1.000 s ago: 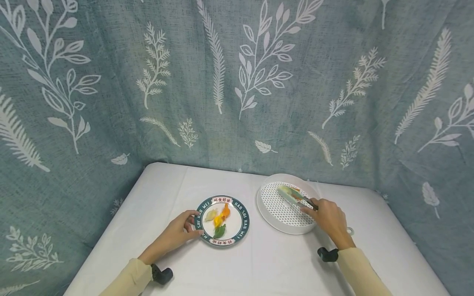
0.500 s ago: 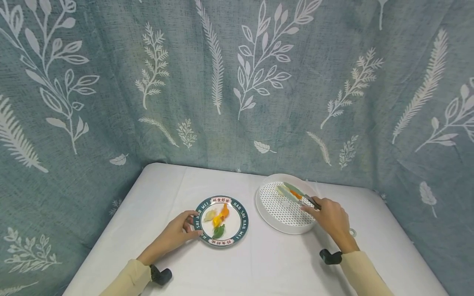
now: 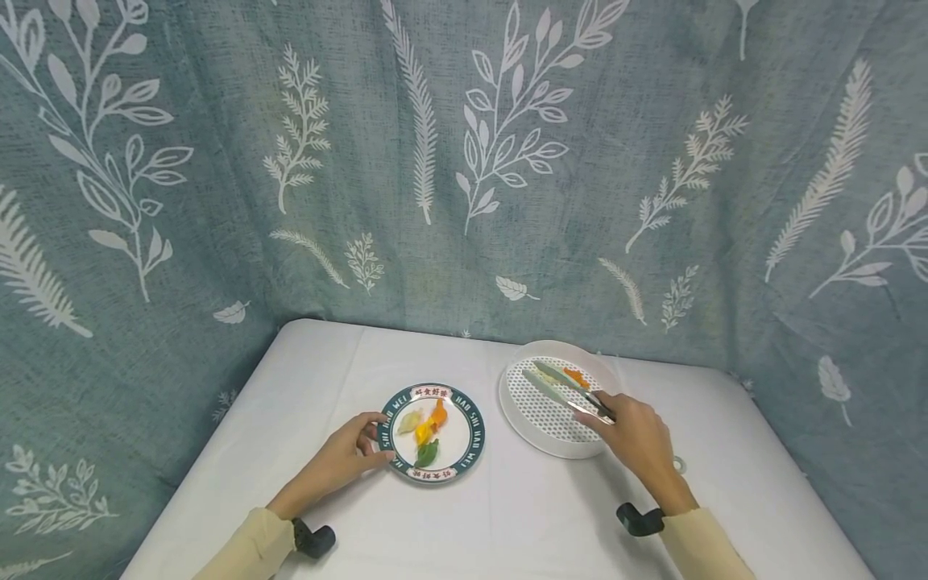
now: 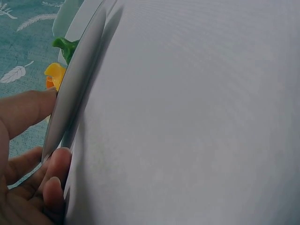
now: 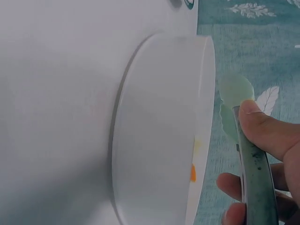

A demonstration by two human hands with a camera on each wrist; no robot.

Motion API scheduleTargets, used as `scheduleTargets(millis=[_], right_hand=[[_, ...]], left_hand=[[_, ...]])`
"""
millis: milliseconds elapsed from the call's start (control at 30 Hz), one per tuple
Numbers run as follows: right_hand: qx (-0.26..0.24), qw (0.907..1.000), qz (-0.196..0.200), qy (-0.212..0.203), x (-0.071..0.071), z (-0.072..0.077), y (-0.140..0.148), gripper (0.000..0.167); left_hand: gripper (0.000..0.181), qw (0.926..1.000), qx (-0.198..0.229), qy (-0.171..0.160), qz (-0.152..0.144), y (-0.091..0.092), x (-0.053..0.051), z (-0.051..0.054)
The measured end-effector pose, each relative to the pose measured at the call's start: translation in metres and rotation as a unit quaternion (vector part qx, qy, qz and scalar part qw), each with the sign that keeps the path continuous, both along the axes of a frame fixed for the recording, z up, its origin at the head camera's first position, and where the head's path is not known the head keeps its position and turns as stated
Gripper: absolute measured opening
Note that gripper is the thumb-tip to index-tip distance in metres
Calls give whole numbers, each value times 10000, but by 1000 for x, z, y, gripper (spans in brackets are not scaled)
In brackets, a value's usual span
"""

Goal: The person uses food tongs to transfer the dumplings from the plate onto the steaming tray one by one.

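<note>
My left hand [image 3: 353,455] grips the left rim of a round plate [image 3: 474,427] with a green lettered border; in the left wrist view the thumb and fingers take the rim from both sides. On the plate lie a pale piece [image 3: 409,421], an orange piece [image 3: 439,413], a yellow piece [image 3: 424,433] and a green pepper-like piece [image 3: 427,453]. My right hand [image 3: 638,431] holds food tongs [image 5: 255,178] with pale green tips, spread apart over a white steamer basket [image 3: 540,441]. Inside it an orange piece [image 3: 577,377] lies beside the tongs, and a pale piece [image 3: 548,375] shows between their tips.
A white cloth covers the table [image 3: 435,532]. A blue-green curtain [image 3: 449,201] with white leaf prints hangs close behind the table's far edge. A small ring-shaped end [image 3: 679,465] shows just right of my right wrist.
The tongs have spread apart and moved left and slightly nearer, leaving the orange piece in the basket uncovered. My left hand and the plate have stayed in place.
</note>
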State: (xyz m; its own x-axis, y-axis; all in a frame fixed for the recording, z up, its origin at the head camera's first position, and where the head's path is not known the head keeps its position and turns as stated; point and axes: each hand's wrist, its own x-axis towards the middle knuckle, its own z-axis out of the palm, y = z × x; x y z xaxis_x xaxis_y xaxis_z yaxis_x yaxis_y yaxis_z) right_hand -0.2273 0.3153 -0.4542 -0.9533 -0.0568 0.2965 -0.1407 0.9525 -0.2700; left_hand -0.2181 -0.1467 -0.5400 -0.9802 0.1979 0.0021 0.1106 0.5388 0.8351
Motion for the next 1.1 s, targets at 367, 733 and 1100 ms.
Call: scheduleTargets(millis=[367, 733, 1100], right_hand=[[-146, 9991, 355, 201, 17, -3, -24, 62], [-119, 9978, 634, 165, 29, -9, -48, 61], [-52, 9955, 946, 68, 42, -13, -75, 58]], left_hand=[[64, 10000, 0, -28, 1, 1, 0, 2], [65, 10000, -3, -37, 14, 1, 0, 2], [65, 10000, 3, -27, 10, 0, 0, 0]])
